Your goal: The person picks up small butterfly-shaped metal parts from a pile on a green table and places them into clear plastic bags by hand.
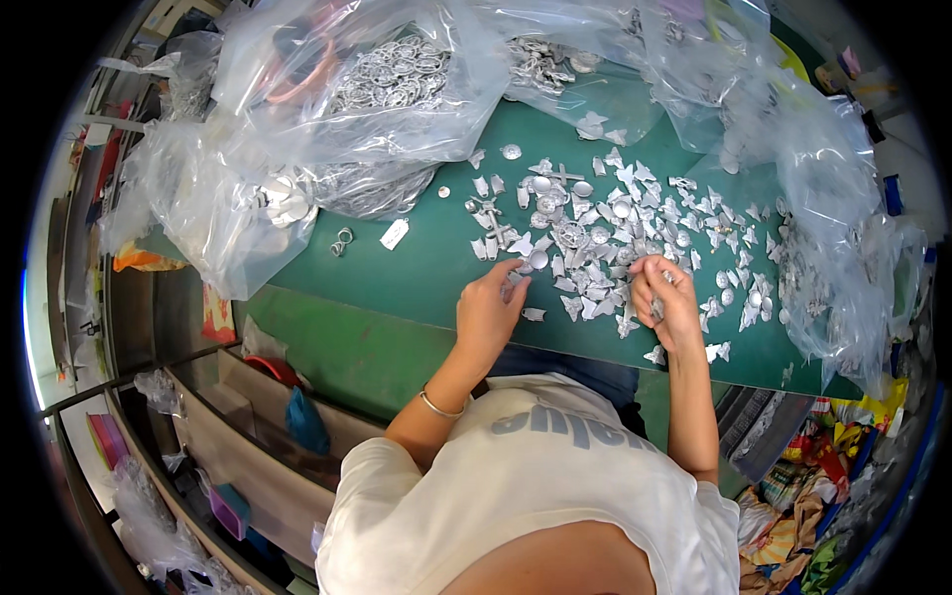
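Observation:
Small silver-grey metal pieces [622, 209] lie in a loose heap on the green tabletop [397, 283], some winged, some round and cup-like. At the heap's left front edge, my left hand [488, 309] is closed, with a small silver piece showing between thumb and forefinger. A round cup-like piece [538, 259] lies by its fingertips. My right hand [669, 305] is curled at the heap's front right, thumb and forefinger pinched together. A bit of silver metal shows within its fingers; its exact shape is hidden.
Clear plastic bags of metal parts [397, 74] line the table's far side, with another bag [843, 268] at the right. A white tag [395, 234] and some rings [341, 241] lie at the left. Beige drawers [258, 466] stand lower left; colourful packaging [793, 496] lies lower right.

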### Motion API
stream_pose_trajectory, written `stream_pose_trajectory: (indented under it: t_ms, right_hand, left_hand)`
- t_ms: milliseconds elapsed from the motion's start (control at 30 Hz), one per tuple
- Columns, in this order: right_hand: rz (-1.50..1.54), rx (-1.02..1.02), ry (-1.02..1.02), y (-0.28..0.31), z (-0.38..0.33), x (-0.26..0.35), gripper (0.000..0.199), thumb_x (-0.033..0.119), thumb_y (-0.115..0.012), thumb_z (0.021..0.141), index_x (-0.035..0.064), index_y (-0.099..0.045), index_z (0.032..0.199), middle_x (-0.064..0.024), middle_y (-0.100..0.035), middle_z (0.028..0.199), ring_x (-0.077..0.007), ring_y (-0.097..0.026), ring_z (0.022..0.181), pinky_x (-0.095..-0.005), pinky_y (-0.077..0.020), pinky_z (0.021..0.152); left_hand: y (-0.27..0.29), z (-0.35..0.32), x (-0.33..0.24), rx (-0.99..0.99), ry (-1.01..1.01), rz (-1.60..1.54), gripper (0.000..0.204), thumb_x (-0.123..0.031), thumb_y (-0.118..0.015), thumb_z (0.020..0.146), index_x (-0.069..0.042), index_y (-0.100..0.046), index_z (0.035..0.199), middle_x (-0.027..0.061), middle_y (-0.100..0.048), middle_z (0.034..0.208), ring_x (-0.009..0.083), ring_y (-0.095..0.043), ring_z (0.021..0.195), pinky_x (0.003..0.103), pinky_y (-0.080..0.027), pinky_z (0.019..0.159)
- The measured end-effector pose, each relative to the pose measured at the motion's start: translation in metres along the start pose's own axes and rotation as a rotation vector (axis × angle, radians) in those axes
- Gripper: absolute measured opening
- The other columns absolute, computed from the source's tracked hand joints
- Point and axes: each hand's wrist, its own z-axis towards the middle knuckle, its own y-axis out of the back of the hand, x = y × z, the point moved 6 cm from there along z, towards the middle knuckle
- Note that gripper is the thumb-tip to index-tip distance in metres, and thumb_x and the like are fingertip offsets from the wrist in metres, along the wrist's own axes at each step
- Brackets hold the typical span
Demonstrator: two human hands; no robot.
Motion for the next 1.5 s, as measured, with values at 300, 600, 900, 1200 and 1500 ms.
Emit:
stream_pose_trajectory:
  t_ms: [300,600,900,1200,1500]
  right_hand:
    - [-1.129,-0.111,0.611,-0.066,0.022,0.013,0.011,0.010,-0.056,0.082,0.0034,-0.061,0.090,-0.0114,-0.064,0.083,-0.0325,-0.061,0.069,-0.0396,-0.0459,0.060]
    - [-1.624,-0.078,0.518,-0.138,0.067,-0.020,0.027,0.024,-0.067,0.074,0.0025,-0.054,0.085,-0.0131,-0.060,0.067,-0.0312,-0.062,0.063,-0.0387,-0.0473,0.051]
    - [-1.435,0.008,0.413,-0.132,0.075,-0.026,0.019,0.018,-0.064,0.077,0.0031,-0.053,0.082,-0.0150,-0.062,0.068,-0.0332,-0.062,0.063,-0.0421,-0.0475,0.053]
    - [-1.595,-0.027,0.590,-0.139,0.084,-0.012,0.019,0.020,-0.064,0.076,0.0048,-0.054,0.084,-0.0141,-0.062,0.073,-0.0328,-0.060,0.063,-0.0419,-0.0449,0.052]
    - [-1.507,-0.044,0.739,-0.111,0.091,0.009,0.009,0.014,-0.060,0.078,0.0064,-0.056,0.081,-0.0094,-0.061,0.076,-0.0307,-0.060,0.067,-0.0409,-0.0464,0.055]
  left_hand:
    - [0.024,0.016,0.018,-0.115,0.016,0.054,0.028,-0.014,-0.069,0.074,-0.006,-0.061,0.100,0.0074,-0.048,0.052,0.0219,-0.048,0.045,0.033,-0.039,0.046]
    - [0.019,0.022,0.029,-0.133,0.016,0.140,0.032,-0.016,-0.069,0.074,-0.008,-0.059,0.104,0.0082,-0.052,0.055,0.0281,-0.054,0.050,0.037,-0.042,0.047]
    - [0.023,0.016,0.032,-0.109,0.006,0.040,0.022,-0.013,-0.066,0.076,-0.009,-0.059,0.097,0.0076,-0.052,0.055,0.0272,-0.054,0.050,0.037,-0.041,0.047]
    - [0.026,0.016,0.032,-0.119,0.045,0.024,0.024,-0.014,-0.067,0.075,-0.010,-0.059,0.098,0.0071,-0.052,0.055,0.0261,-0.054,0.050,0.036,-0.041,0.047]
    - [0.024,0.016,0.036,-0.130,0.029,0.018,0.023,-0.014,-0.068,0.074,-0.009,-0.060,0.096,0.0061,-0.049,0.053,0.0238,-0.051,0.047,0.035,-0.040,0.046]
